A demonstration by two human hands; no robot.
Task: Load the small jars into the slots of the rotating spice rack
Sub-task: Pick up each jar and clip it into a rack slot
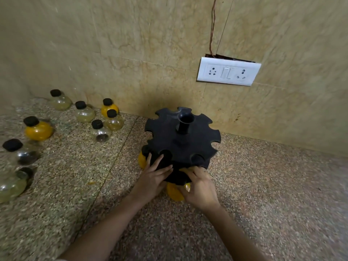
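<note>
A black rotating spice rack (181,137) with notched slots around its rim stands on the speckled counter near the wall. My left hand (153,178) rests flat on the rack's lower front edge. My right hand (199,187) grips a yellow-filled jar (174,193) under the rack's front rim, at a lower slot. Another yellow jar (141,160) hangs in a lower slot on the left side. Several loose jars with black caps stand at the left: a yellow one (38,129), a yellow one at the back (109,108), clear ones (99,131) (84,113).
A white switch and socket plate (228,71) is on the tiled wall behind the rack, with a thin wire running up from it. More clear jars (22,153) (13,183) stand near the left edge. The counter (263,185) extends to the right.
</note>
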